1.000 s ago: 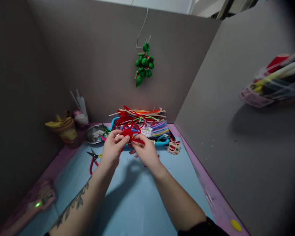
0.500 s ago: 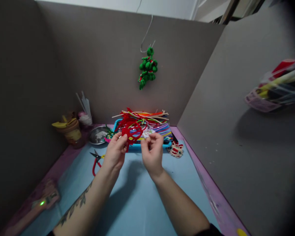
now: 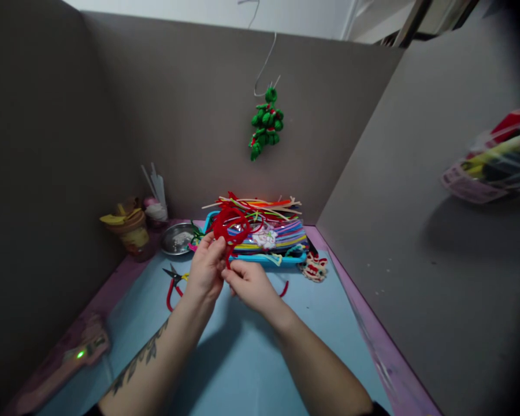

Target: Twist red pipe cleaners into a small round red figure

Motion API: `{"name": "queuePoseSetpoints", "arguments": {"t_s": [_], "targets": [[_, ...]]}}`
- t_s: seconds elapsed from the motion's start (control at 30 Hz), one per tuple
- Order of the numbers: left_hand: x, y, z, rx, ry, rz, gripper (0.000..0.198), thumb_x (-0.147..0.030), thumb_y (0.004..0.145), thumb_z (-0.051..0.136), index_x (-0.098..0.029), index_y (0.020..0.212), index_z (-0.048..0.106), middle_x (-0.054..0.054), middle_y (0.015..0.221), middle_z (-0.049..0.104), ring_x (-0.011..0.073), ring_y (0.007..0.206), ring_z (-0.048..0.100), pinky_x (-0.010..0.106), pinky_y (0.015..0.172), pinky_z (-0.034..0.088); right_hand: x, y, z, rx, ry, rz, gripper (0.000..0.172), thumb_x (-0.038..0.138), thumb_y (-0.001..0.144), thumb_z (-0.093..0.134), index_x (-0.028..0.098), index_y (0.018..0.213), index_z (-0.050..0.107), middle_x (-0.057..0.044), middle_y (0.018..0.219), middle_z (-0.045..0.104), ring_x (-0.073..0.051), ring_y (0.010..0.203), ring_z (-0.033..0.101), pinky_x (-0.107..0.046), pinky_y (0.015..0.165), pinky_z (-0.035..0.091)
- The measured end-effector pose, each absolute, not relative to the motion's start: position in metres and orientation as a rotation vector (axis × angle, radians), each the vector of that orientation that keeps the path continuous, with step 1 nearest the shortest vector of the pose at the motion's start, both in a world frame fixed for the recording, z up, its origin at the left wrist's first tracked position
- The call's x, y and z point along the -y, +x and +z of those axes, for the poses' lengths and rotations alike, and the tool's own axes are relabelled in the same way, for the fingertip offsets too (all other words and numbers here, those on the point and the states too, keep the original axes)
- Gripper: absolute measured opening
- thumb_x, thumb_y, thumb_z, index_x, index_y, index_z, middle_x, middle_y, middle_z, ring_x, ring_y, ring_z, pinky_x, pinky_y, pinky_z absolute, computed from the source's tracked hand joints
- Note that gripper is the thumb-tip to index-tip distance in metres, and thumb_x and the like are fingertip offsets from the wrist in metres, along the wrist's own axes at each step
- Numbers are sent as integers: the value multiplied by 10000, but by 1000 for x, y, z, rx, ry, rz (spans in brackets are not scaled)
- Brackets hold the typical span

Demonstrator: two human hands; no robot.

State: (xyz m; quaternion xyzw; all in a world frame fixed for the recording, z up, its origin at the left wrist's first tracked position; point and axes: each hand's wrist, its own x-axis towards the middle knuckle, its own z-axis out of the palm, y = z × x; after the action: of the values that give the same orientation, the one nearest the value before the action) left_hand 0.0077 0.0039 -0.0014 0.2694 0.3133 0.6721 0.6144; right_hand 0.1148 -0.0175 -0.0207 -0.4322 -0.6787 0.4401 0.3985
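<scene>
1. Red chenille, fuzzy and wire-cored: the red pipe cleaner (image 3: 230,228) I hold is light and soft to the touch, yet I judge it stiff enough to keep whatever bend it is given, and its pile gives the fingers plenty of grip

2. My left hand (image 3: 207,270) pinches the piece just below its loops, thumb and fingertips closed on the twisted stem; that neck, where the strands cross, looks to me the surest place to take hold, since squeezing the loops themselves would likely flatten them

3. My right hand (image 3: 252,285) sits just beside and slightly below the left, fingers curled shut around the lower tail of the same stem, whose free end curves out near the wrist (image 3: 285,287)

4. Bent into a round ring with smaller loops inside, the piece is held up above the blue mat (image 3: 242,358), in front of the blue tray (image 3: 264,258)

5. Behind it, the tray carries a heap of pipe cleaners (image 3: 268,222) in many colours

6. Red-handled scissors (image 3: 173,283) lie on the mat left of my hands, with a small metal dish (image 3: 177,238) and a yellow-topped cup (image 3: 127,231) beyond them

7. A green chenille ornament (image 3: 266,122) hangs from a wire hook on the grey partition (image 3: 190,115)
</scene>
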Motion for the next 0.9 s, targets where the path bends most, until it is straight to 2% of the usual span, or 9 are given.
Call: {"name": "queuePoseSetpoints", "arguments": {"t_s": [0.13,0.2,0.23,0.3,0.37,0.47,0.6,0.7,0.9], "targets": [[-9,0,-1,-709,624,1557,508,-292,544,866,-199,936,557,-35,764,656,75,622,594,204,634,463,20,144,-6,2156,-1091,843,339,217,812,584,180,501,455,71,466,388,-75,475,335,-212,465,207],[-11,-2,-1,-719,628,1575,511,-286,537,870,-199,930,556,-39,746,654,69,608,585,204,645,462,21,158,1,2343,-1022,809,306,201,778,636,175,501,509,70,476,423,-74,479,355,-213,473,212],[-11,-3,-2,-726,636,1578,515,-289,538,869,-198,935,555,-40,741,654,69,607,585,206,651,463,21,164,4,2409,-975,844,251,195,770,650,182,536,562,72,485,459,-74,476,378,-208,477,236],[-11,-2,-2,-739,658,1577,526,-294,543,868,-192,952,552,-33,757,664,74,631,600,208,672,466,22,171,8,2408,-969,843,12,207,756,684,211,748,676,61,597,585,-89,536,481,-199,521,316],[-10,-1,-3,-760,682,1577,529,-294,550,864,-184,961,550,-26,769,671,79,643,608,210,676,464,22,172,12,2229,-1039,750,98,239,767,689,215,862,680,38,680,636,-110,591,544,-210,560,383],[-7,2,-3,-800,723,1585,517,-285,556,860,-176,953,547,-28,730,668,79,610,593,208,647,445,22,167,14,1835,-1046,432,63,227,839,604,200,868,653,-5,760,657,-137,671,592,-246,636,464],[-1,6,-1,-851,806,1592,489,-289,567,852,-176,920,534,-62,601,616,78,555,556,200,609,407,18,162,8,1768,-896,37,160,170,893,531,208,978,661,-66,923,674,-188,880,623,-326,803,508],[3,9,-1,-867,863,1566,474,-285,568,850,-182,903,530,-79,556,586,75,527,533,197,590,386,14,161,2,1781,-913,-113,166,196,899,557,219,1013,674,-72,922,666,-197,878,614,-346,812,513],[5,10,0,-845,878,1487,472,-280,558,852,-181,921,566,-67,587,592,67,518,505,185,535,353,10,160,-3,1808,-928,-193,149,182,907,547,213,937,690,-60,849,651,-193,833,585,-336,776,504]]}}
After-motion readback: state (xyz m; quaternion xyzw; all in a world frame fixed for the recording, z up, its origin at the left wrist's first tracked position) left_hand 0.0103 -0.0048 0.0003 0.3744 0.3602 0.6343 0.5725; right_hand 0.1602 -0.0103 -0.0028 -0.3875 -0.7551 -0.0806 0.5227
